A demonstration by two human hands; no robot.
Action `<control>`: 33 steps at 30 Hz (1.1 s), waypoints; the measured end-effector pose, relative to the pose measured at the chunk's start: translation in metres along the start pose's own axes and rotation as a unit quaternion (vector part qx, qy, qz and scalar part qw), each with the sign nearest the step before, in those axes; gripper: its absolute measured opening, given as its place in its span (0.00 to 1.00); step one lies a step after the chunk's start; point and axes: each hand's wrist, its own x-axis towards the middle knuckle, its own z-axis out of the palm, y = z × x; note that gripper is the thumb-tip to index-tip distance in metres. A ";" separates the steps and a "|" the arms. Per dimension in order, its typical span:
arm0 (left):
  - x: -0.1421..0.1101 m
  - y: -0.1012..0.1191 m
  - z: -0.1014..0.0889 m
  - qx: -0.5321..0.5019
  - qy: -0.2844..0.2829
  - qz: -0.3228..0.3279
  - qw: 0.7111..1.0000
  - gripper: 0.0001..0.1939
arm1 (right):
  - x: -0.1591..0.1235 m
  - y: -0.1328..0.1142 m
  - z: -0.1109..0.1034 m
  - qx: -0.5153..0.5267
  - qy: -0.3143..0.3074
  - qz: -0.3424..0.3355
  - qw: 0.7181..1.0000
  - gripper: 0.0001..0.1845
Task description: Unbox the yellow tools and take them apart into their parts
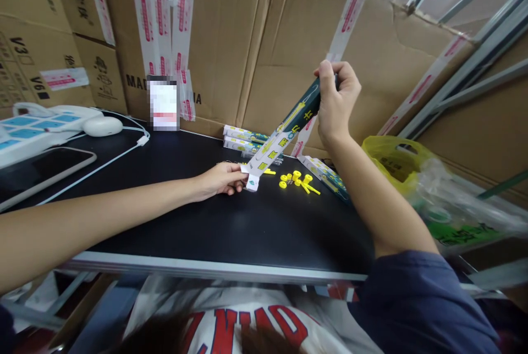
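A long, slim printed carton [275, 146], white at one end and dark green at the other, is held on a slant above the black table. My right hand [338, 98] grips its raised green end. At the low white end, where a flap stands out, my left hand [225, 179] pinches the edge with thumb and fingers. Whether anything is inside the carton cannot be seen. Just right of the low end, small yellow plastic parts [296, 177] lie scattered on the table.
Similar cartons [239, 137] lie behind, and another carton [324, 175] lies to the right. A power strip [45, 123], a white earbud case [102, 126] and a phone [49, 170] are at left. Plastic bags [396, 161] sit at right. Cardboard [214, 40] walls the back.
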 end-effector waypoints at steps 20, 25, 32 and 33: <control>0.004 0.000 -0.014 0.103 0.157 0.098 0.977 0.10 | -0.142 0.025 -0.073 0.185 -0.195 0.392 0.880 0.14; 0.008 0.000 -0.025 0.136 0.168 0.151 0.965 0.11 | -0.145 0.027 -0.070 0.209 -0.236 0.456 0.833 0.15; 0.012 0.007 -0.032 0.175 0.211 0.207 0.939 0.09 | -0.140 0.040 -0.082 0.217 -0.424 0.416 0.775 0.21; 0.012 0.008 -0.032 0.169 0.219 0.206 0.939 0.10 | -0.139 0.041 -0.083 0.219 -0.433 0.403 0.776 0.22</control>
